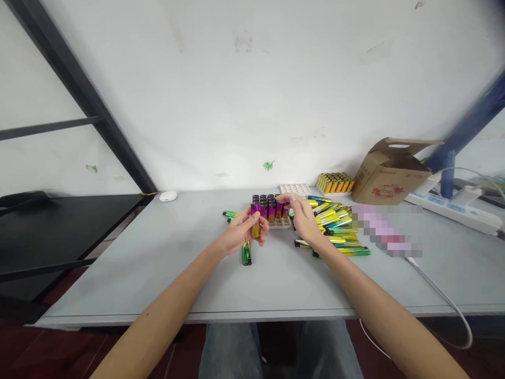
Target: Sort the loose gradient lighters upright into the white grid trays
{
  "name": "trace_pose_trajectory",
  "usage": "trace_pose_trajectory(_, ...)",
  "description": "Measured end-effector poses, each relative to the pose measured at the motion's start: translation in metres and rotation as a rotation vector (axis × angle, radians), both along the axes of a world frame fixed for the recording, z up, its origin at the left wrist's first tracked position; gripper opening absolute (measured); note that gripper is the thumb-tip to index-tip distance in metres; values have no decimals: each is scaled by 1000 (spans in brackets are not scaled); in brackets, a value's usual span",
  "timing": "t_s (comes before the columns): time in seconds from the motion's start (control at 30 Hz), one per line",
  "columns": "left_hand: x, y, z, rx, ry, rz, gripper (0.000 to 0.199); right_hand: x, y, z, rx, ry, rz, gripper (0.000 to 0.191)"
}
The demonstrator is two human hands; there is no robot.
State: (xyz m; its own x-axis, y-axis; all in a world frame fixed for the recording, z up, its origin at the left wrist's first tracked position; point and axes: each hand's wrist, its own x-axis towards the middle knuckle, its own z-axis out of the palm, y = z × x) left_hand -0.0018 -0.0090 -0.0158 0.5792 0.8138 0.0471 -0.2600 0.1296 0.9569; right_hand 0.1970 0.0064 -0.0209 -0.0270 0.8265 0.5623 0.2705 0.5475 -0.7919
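Note:
Upright between the fingers of my left hand (242, 229) is a purple-and-gold lighter (255, 223), held in front of a pale tray (283, 223) with round holes. Rows of similar purple-and-gold lighters (271, 210) with dark tops stand in that tray. My right hand (302, 213) reaches over the tray's right end, its fingers closed at the top of a lighter (285, 210) standing there; the fingertips partly cover it. Below my left hand lies a green-and-gold lighter (246, 253), and other green lighters (229, 214) lie behind that hand.
A loose pile of shiny yellow, green and blue lighters (335, 223) lies right of the tray. Behind are a white holed tray (295, 189), a block of gold cylinders (335, 183), an open cardboard box (389, 179) and a power strip (453, 208). A white case (168, 196) sits at left.

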Motion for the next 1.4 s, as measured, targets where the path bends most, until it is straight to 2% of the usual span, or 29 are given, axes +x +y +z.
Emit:
trace_pose_trajectory(0.23,-3,3,8,-124,-50,-38,45,0,0,-2,37,-25,-13,48)
trace_pose_trajectory(0.37,-2,4,8,-159,-72,-22,37,-2,-1,-3,49,-57,-21,47)
trace_pose_trajectory(0.67,1,6,0,-96,-52,97,19,-1,-1,-4,67,-74,-27,47)
trace_pose_trajectory(0.97,9,1,3,-144,-82,217,18,-1,0,-4,73,-55,-42,46)
trace_pose_trajectory(1.4,11,-2,2,-181,-136,114,23,0,1,-4,101,-74,-53,43)
